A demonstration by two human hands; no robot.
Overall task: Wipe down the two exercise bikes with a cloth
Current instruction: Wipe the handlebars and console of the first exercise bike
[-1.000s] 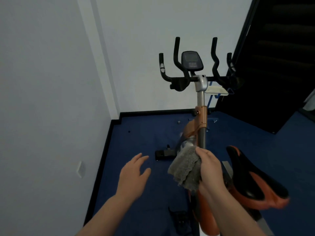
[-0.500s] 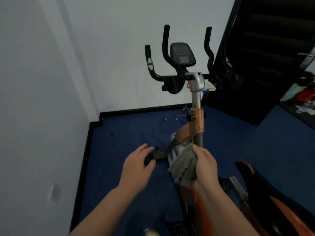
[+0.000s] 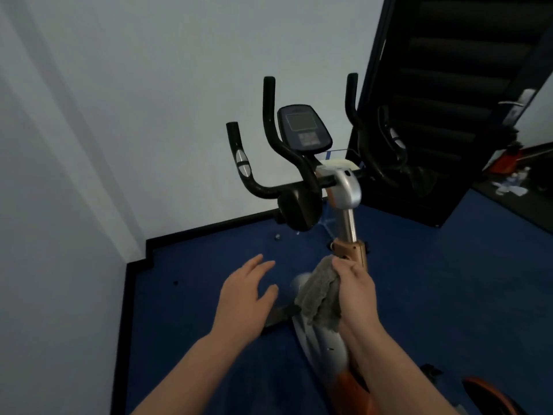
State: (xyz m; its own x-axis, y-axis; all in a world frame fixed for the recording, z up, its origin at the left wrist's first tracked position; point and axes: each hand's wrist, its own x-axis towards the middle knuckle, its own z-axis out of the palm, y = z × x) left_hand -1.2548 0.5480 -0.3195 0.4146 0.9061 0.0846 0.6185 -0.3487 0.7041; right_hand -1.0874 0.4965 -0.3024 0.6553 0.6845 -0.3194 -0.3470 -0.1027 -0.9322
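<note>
An orange and silver exercise bike stands in front of me, with black handlebars and a dark console on top. My right hand grips a grey cloth and holds it against the bike's orange post, just below the silver stem. My left hand hovers over the floor to the left of the frame, fingers spread and holding nothing. A corner of the orange and black saddle shows at the bottom right.
White walls meet in a corner at the left, with black skirting along a blue carpet. A black door stands open at the right. Small items lie on the floor beyond it.
My view has moved closer to the handlebars and tilted. My right hand with the cloth has slid up the bike's post to just under the orange collar. The left hand stays hovering beside it.
</note>
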